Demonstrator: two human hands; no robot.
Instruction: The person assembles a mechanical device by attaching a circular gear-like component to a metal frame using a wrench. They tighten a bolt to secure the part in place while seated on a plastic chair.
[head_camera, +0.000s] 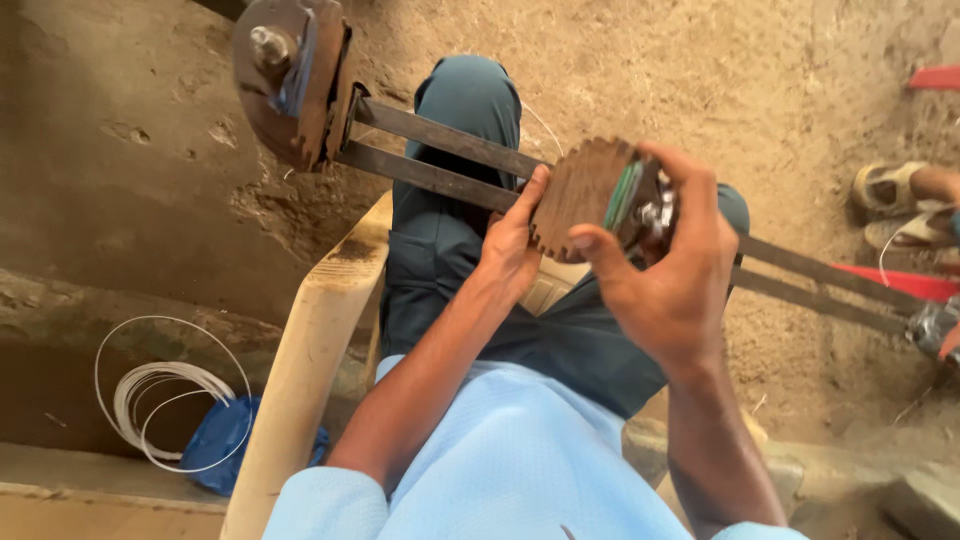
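While the fingers of the right hand (672, 275) wrap around a brown notched wooden disc (578, 196) with a green edge, the left hand (512, 245) grips the disc's lower side. It sits on two flat dark metal bars (440, 158) above the knees. Farther out, a rusty round metal plate (290, 80) ends the bars, and white coiled wire (160, 395) lies on the dirt floor (700, 70).

Light-blue sleeves (330, 500), dark teal trousers (450, 230)
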